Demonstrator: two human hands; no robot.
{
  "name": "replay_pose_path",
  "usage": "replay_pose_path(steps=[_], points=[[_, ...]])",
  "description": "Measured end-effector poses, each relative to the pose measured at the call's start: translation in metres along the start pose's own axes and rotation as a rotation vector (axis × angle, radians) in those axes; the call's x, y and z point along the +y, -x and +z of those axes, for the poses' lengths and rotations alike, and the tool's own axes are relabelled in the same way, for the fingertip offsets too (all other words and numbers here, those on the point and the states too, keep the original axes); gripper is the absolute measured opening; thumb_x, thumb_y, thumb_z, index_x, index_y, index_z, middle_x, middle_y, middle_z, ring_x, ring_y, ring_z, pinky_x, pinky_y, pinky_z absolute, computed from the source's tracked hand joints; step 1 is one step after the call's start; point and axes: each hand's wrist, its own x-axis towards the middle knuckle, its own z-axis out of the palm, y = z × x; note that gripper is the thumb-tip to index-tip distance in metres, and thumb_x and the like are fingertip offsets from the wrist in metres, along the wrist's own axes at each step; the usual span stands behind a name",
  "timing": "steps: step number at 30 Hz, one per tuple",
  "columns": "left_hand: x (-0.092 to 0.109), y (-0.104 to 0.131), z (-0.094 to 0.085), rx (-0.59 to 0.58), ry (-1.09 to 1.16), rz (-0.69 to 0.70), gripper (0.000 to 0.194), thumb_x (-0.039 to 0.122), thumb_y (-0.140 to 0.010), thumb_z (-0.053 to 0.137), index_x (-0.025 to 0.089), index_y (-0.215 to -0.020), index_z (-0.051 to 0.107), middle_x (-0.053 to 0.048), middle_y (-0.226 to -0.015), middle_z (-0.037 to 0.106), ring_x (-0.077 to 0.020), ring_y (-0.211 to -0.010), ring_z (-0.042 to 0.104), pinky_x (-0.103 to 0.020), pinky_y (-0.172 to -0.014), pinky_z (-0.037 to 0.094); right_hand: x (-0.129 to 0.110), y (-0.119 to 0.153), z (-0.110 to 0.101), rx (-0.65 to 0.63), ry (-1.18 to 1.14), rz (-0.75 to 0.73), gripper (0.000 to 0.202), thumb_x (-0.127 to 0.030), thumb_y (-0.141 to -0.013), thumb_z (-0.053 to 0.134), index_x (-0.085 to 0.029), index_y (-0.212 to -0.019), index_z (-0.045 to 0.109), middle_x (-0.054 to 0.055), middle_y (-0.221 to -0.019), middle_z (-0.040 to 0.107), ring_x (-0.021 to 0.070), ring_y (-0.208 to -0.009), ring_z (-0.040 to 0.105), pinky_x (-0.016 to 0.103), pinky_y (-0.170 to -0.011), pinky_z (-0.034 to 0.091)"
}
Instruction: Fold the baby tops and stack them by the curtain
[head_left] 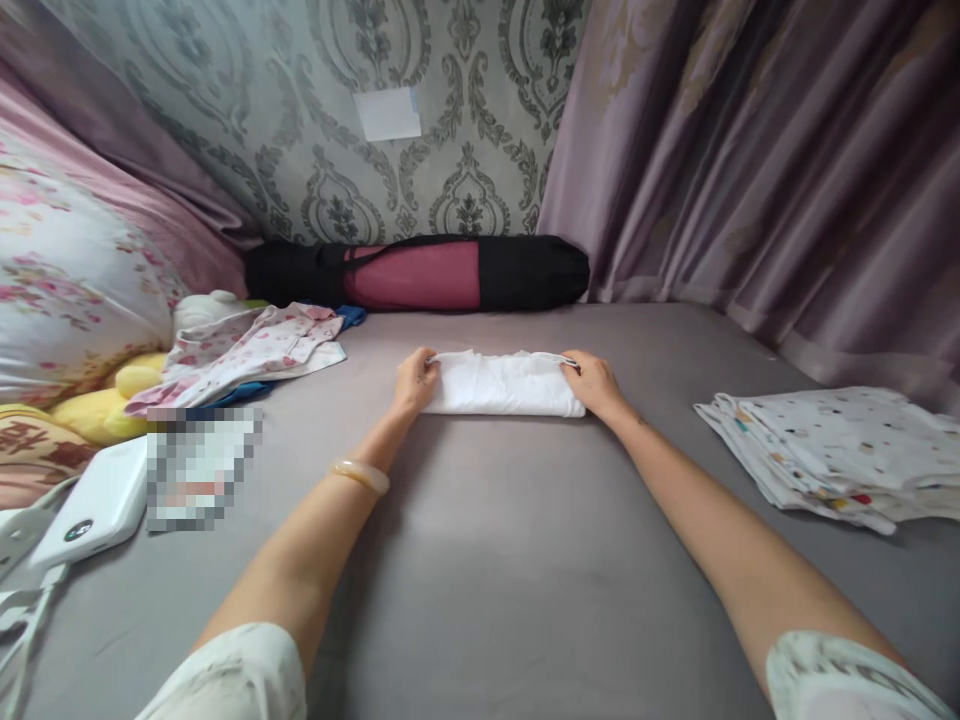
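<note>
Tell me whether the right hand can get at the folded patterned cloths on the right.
Probably yes: nothing lies between the right hand and the patterned cloths, though it would first have to release the white cloth.

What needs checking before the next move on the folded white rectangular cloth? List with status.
1. Left hand gripping the folded white rectangular cloth at its far left corner: ok.
2. Right hand gripping its far right corner: ok.
3. Far edge straight: not ok, it looks uneven.
4. Inner layers aligned: cannot tell, hidden.
5. Clear of the white patterned fabric stack at right: ok, apart.
6. Clear of the black-and-pink cylindrical bag behind: ok, apart.
</note>
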Motion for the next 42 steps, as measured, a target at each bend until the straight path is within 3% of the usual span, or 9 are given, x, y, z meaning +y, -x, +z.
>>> replay_pose_path(steps=[5, 14, 22, 31, 35, 39, 42], points=[[-0.002, -0.006, 0.003, -0.095, -0.058, -0.133, 0.032, 0.025, -0.084, 0.052, 0.016, -0.110, 0.067, -0.008, -0.101, 0.072, -0.0210, -0.097, 0.063, -0.030, -0.090, 0.046, 0.009, -0.006, 0.012, -0.078, 0.050, 0.132, 0.030, -0.022, -0.090, 0.052, -0.017, -0.114, 0.069, 0.011, -0.112, 0.072, 0.0222, -0.103, 0.065, 0.031, -0.090, 0.048], [-0.003, -0.014, 0.009, -0.129, -0.177, -0.141, 0.029, 0.028, -0.093, 0.045, 0.018, -0.113, 0.063, -0.011, -0.109, 0.070, -0.0226, -0.104, 0.062, -0.031, -0.087, 0.045, 0.005, -0.016, 0.015, -0.123, 0.105, 0.360, 0.035, -0.024, -0.095, 0.047, -0.015, -0.125, 0.062, 0.016, -0.119, 0.068, 0.0257, -0.111, 0.063, 0.033, -0.093, 0.046], [0.004, -0.014, 0.009, -0.152, -0.276, -0.124, 0.029, 0.031, -0.098, 0.040, 0.017, -0.116, 0.058, -0.014, -0.115, 0.068, -0.0234, -0.108, 0.062, -0.030, -0.085, 0.044, 0.001, -0.019, 0.017, -0.125, 0.161, 0.378, 0.039, -0.026, -0.097, 0.042, -0.014, -0.132, 0.054, 0.017, -0.124, 0.065, 0.0275, -0.115, 0.061, 0.035, -0.092, 0.046], [0.010, -0.014, 0.010, -0.141, -0.318, -0.176, 0.029, 0.034, -0.098, 0.040, 0.017, -0.117, 0.055, -0.016, -0.116, 0.067, -0.0255, -0.109, 0.062, -0.032, -0.084, 0.046, -0.017, -0.012, 0.013, -0.107, 0.257, 0.415, 0.036, -0.025, -0.098, 0.039, -0.012, -0.128, 0.054, 0.021, -0.126, 0.060, 0.0300, -0.111, 0.062, 0.038, -0.088, 0.047], [0.016, -0.014, 0.003, -0.151, -0.329, -0.214, 0.032, 0.034, -0.097, 0.041, 0.014, -0.117, 0.054, -0.019, -0.116, 0.066, -0.0279, -0.109, 0.062, -0.034, -0.086, 0.047, -0.015, -0.016, 0.007, -0.139, 0.227, 0.471, 0.035, -0.029, -0.096, 0.044, -0.012, -0.124, 0.058, 0.020, -0.123, 0.061, 0.0309, -0.112, 0.061, 0.038, -0.088, 0.047], [0.029, -0.009, -0.002, -0.041, -0.414, -0.122, 0.034, 0.033, -0.096, 0.044, 0.010, -0.119, 0.054, -0.021, -0.121, 0.061, -0.0310, -0.115, 0.058, -0.040, -0.094, 0.044, -0.022, -0.017, 0.003, -0.096, 0.224, 0.456, 0.037, -0.029, -0.097, 0.042, -0.010, -0.125, 0.057, 0.022, -0.123, 0.061, 0.0312, -0.116, 0.059, 0.041, -0.093, 0.045], [0.046, -0.001, 0.004, -0.047, -0.404, 0.086, 0.035, 0.032, -0.098, 0.040, 0.013, -0.125, 0.053, -0.018, -0.130, 0.058, -0.0296, -0.123, 0.053, -0.041, -0.101, 0.042, -0.048, -0.013, 0.008, -0.041, 0.238, 0.275, 0.043, -0.028, -0.100, 0.031, -0.011, -0.134, 0.052, 0.021, -0.136, 0.055, 0.0310, -0.127, 0.051, 0.046, -0.104, 0.037]])
